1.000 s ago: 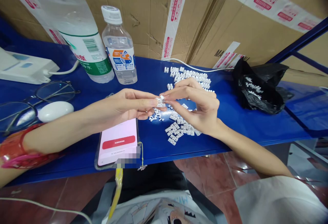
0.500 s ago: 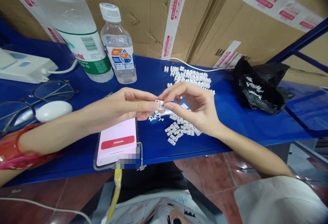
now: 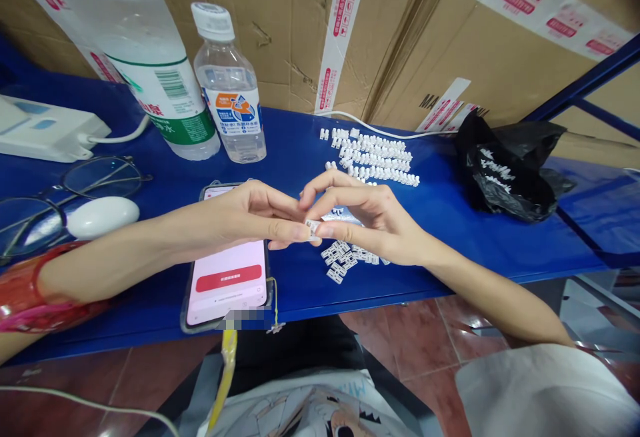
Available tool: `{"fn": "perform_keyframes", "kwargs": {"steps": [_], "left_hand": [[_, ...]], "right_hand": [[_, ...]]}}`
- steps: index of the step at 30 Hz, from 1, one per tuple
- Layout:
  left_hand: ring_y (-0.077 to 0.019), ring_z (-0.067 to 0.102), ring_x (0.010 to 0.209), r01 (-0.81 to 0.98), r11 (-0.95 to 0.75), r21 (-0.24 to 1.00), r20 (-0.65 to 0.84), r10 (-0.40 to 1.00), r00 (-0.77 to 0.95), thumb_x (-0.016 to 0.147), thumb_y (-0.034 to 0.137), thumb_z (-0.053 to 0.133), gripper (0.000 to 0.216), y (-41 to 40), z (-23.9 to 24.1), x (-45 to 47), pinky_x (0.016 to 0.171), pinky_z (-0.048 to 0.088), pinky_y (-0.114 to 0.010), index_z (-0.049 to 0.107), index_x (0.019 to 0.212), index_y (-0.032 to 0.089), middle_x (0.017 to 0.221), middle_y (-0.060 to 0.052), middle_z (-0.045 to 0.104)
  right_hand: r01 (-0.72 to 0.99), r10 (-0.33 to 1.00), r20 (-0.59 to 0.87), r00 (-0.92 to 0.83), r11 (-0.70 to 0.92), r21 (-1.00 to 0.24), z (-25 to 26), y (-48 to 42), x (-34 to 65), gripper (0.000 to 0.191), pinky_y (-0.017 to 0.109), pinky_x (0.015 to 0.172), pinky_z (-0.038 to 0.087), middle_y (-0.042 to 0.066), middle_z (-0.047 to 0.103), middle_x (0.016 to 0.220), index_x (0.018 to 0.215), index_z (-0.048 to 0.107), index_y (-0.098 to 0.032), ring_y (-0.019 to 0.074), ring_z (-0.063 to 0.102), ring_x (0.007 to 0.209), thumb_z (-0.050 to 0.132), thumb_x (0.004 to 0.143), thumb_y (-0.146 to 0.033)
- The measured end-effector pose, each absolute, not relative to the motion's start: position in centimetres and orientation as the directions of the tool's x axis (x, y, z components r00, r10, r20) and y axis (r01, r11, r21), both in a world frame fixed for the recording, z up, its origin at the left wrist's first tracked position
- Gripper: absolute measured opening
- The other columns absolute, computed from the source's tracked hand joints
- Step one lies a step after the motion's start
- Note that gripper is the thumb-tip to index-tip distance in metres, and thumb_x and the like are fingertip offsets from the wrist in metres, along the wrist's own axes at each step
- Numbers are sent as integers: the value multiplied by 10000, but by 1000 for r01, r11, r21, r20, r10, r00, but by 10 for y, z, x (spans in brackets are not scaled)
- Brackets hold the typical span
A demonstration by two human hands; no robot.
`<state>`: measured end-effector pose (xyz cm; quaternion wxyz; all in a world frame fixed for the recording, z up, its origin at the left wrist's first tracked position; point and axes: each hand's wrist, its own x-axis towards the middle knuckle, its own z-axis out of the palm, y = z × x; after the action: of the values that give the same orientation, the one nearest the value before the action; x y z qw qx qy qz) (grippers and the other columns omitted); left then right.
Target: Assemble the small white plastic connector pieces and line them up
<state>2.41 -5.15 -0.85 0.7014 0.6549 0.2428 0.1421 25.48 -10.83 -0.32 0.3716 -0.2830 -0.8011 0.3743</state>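
My left hand and my right hand meet fingertip to fingertip over the blue shelf. Both pinch one small white plastic piece between them. Just below my right hand lies a loose heap of the same white pieces. Farther back, more white pieces lie in neat rows. A phone with a pink screen and a red bar lies under my left wrist.
Two water bottles, one large and one small, stand at the back left before cardboard boxes. A power strip, eyeglasses and a white mouse lie at left. A black bag holding white pieces sits at right.
Both hands have dropped lower and nearer to me with the white piece still pinched between them; they now cover part of the loose heap.
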Motion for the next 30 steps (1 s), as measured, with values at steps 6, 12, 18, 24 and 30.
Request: {"fn": "perform_keyframes", "kwargs": {"steps": [6, 12, 18, 24, 30], "left_hand": [[-101, 472, 570, 87, 174, 981, -163, 493, 855, 803, 340, 863, 92, -50, -10, 23, 532, 425, -218, 879, 825, 252, 627, 7, 618], [-124, 658, 731, -85, 323, 943, -145, 626, 766, 810, 354, 883, 235, -44, -10, 21, 604, 510, -185, 877, 1034, 283, 850, -23, 780], [-178, 727, 943, -109, 291, 950, -148, 733, 664, 758, 331, 915, 221, -39, -7, 22, 750, 575, -203, 868, 969, 286, 983, -9, 822], [-123, 707, 901, -117, 293, 949, -142, 727, 671, 757, 341, 929, 221, -40, -8, 22, 735, 569, -142, 868, 966, 303, 1033, 18, 823], [-120, 703, 884, -125, 270, 955, -111, 713, 692, 792, 363, 906, 199, -39, -12, 21, 681, 558, -121, 874, 985, 327, 1086, 23, 831]], "right_hand": [[129, 746, 396, -535, 535, -835, -2, -109, 252, 78, 357, 1009, 564, 57, 729, 1137, 1003, 769, -193, 171, 680, 1119, 746, 970, -260], [322, 810, 458, -367, 572, -754, -2, -89, 272, 158, 306, 819, 531, 46, 756, 1116, 1101, 745, -188, 152, 673, 969, 704, 988, -291], [572, 691, 278, -667, 714, -403, -12, -90, 273, 100, 376, 891, 486, 44, 720, 933, 981, 737, -177, 195, 606, 899, 715, 986, -274], [624, 697, 175, -696, 707, -333, -18, -99, 260, 86, 376, 902, 496, 87, 698, 972, 991, 718, -130, 228, 598, 948, 662, 1002, -194], [578, 669, 288, -685, 740, -343, -23, -99, 259, 140, 319, 829, 511, 65, 681, 905, 946, 689, -146, 183, 598, 871, 569, 1016, -122]]}}
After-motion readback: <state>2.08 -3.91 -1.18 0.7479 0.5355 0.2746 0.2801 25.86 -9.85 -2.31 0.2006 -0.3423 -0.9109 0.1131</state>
